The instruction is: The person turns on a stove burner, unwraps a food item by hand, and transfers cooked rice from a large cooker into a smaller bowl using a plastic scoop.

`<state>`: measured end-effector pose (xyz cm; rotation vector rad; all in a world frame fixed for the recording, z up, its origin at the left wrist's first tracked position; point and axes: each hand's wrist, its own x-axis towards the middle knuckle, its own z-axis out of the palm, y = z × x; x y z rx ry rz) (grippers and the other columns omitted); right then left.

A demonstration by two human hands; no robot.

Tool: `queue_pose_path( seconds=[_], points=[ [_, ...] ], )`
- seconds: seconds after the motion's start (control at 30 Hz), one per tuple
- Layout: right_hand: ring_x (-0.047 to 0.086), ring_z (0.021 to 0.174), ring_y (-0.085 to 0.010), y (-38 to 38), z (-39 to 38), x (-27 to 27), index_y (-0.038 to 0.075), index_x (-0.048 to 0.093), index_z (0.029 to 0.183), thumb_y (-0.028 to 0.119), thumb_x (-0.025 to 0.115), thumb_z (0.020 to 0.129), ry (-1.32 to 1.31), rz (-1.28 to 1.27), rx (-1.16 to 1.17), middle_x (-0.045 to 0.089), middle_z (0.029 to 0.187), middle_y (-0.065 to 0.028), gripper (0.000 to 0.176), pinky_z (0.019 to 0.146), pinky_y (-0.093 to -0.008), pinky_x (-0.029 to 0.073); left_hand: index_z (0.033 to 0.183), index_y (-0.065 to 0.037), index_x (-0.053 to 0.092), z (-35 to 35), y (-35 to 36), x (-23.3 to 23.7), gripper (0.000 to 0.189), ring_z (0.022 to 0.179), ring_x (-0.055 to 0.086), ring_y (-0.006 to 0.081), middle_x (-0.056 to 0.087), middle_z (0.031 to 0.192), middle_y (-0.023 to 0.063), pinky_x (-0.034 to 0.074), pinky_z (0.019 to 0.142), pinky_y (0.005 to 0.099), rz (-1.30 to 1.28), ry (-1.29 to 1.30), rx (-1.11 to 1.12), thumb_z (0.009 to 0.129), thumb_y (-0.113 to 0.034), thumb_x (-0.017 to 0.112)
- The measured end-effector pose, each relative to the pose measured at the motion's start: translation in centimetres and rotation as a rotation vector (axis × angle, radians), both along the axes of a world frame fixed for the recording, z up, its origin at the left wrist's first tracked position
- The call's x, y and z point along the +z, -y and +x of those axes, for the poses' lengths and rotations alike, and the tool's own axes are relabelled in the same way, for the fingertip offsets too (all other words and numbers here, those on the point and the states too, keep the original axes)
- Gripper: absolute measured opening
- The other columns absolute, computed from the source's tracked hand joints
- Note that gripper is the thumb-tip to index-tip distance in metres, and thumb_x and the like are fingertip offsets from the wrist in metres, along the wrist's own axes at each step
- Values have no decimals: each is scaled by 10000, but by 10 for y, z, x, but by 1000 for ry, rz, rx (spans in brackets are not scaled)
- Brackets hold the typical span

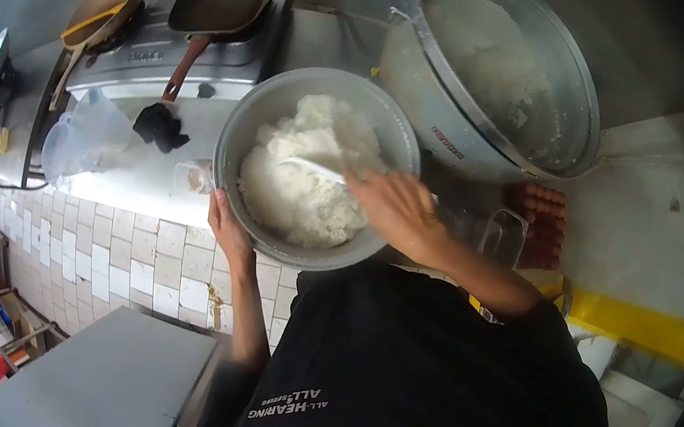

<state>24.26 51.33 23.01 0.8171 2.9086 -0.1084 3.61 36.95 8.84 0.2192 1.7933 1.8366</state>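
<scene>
Right hand (399,209), grip clamped on one paddle (313,167) in one pot (385,114) of rice (315,209), near edge of counter (141,197); left hand (230,233) touching pot's side, can't tell if clamped.

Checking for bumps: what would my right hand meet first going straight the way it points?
Probably the rice in the pot: your right hand, holding the white paddle, points toward it, though depth is hard to judge.
</scene>
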Motion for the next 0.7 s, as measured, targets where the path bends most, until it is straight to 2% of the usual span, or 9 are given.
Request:
queue_pose_path(
  seconds=[0.13, 0.27, 0.4, 0.47, 0.53, 0.6, 0.63, 0.67, 0.7],
  points=[
    [626, 658, -282, -20, 29, 47, 128, 627, 1201, 45, 521, 858, -152, -5, 98, 624, 814, -117, 368, 589, -413, 467, 1241, 34, 541, 0, 0, -2, 443, 1001, 577, 182, 620, 1124, 110, 452, 879, 294, 78, -42, -50, 1024, -329, 409],
    [640, 616, -239, -54, 84, 168, 101, 665, 1115, 66, 556, 870, -186, -161, 2, 648, 755, -104, 271, 590, -359, 515, 1253, 29, 528, 3, -2, 1, 465, 1008, 586, 186, 616, 1141, 124, 476, 870, 303, 85, -4, -21, 1020, -358, 419],
    [629, 583, -177, -115, 152, 227, 52, 700, 1046, 69, 559, 893, -258, 233, 47, 693, 797, -107, 209, 554, -326, 521, 1267, 31, 522, 0, 2, -10, 480, 1013, 585, 198, 613, 1143, 134, 474, 879, 310, -44, -88, 49, 1018, -366, 420],
    [648, 654, -193, -167, 178, 227, 13, 689, 1011, 84, 532, 912, 0, 392, -170, 678, 804, -121, 198, 612, -342, 529, 1237, 23, 536, 3, 0, -4, 443, 987, 575, 198, 608, 1109, 124, 461, 853, 312, -15, -62, 14, 1022, -336, 392],
    [665, 720, -221, -212, 160, 213, 12, 676, 972, 100, 511, 922, -87, -42, -989, 659, 800, -138, 194, 656, -364, 529, 1205, 8, 555, 11, -9, 19, 391, 936, 572, 188, 608, 1057, 101, 454, 804, 306, -75, -141, 9, 1020, -282, 369],
    [666, 714, -240, -270, 190, 144, 34, 660, 923, 105, 511, 910, 244, 294, -291, 642, 768, -131, 166, 641, -366, 528, 1202, 7, 556, -4, 14, -22, 385, 934, 573, 186, 607, 1061, 100, 456, 797, 305, -195, -347, -34, 1019, -276, 371],
    [654, 680, -259, -297, 198, 96, 41, 654, 960, 99, 518, 887, 230, 469, -135, 640, 740, -128, 165, 634, -373, 518, 1200, 5, 557, -10, 17, -37, 379, 932, 574, 184, 606, 1065, 100, 458, 790, 304, -315, -551, -57, 1017, -270, 372],
    [642, 646, -278, -317, 202, 62, 47, 649, 996, 92, 526, 864, 214, 642, 27, 639, 711, -124, 186, 626, -379, 509, 1278, 60, 507, -9, 9, -18, 486, 1077, 560, 238, 553, 1238, 172, 463, 900, 335, -193, -223, -46, 1028, -333, 371],
    [642, 646, -278, -323, 195, 50, 47, 649, 996, 92, 526, 864, 216, 640, 28, 639, 711, -124, 186, 626, -379, 509, 1278, 60, 507, -3, 2, -5, 486, 1077, 560, 238, 553, 1238, 172, 463, 900, 335, -195, -221, -47, 1028, -333, 371]
  ],
)
